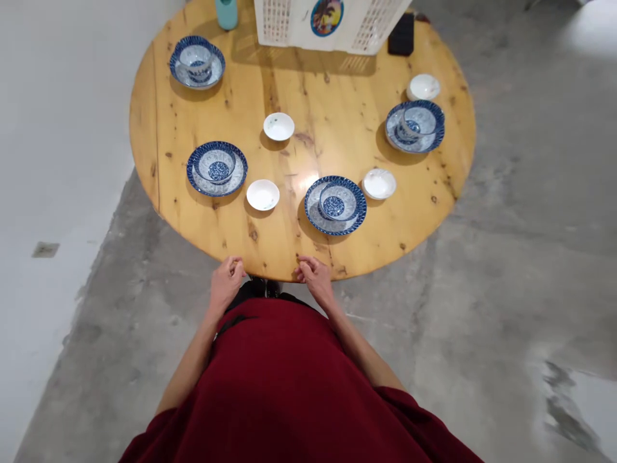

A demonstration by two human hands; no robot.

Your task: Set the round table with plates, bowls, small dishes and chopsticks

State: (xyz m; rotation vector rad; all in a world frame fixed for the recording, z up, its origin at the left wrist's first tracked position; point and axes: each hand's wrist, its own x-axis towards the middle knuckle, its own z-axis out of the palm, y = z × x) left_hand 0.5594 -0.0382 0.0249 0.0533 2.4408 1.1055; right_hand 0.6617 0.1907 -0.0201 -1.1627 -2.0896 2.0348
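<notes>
My left hand is at the table's near edge, its fingers curled in with nothing visible in them. To its right, my right hand hovers by the same edge, loosely bent, fingers slightly apart and holding nothing. Nearest my right hand is a blue-and-white plate with a patterned bowl on it. Beyond my left hand stands another such plate bearing a bowl. A small white dish lies between these two settings. Neither hand touches any dishes.
On the round wooden table, more bowls on plates stand at far left and right. Small white dishes lie among them. A white plastic basket, turquoise container and black phone-like object occupy the far side.
</notes>
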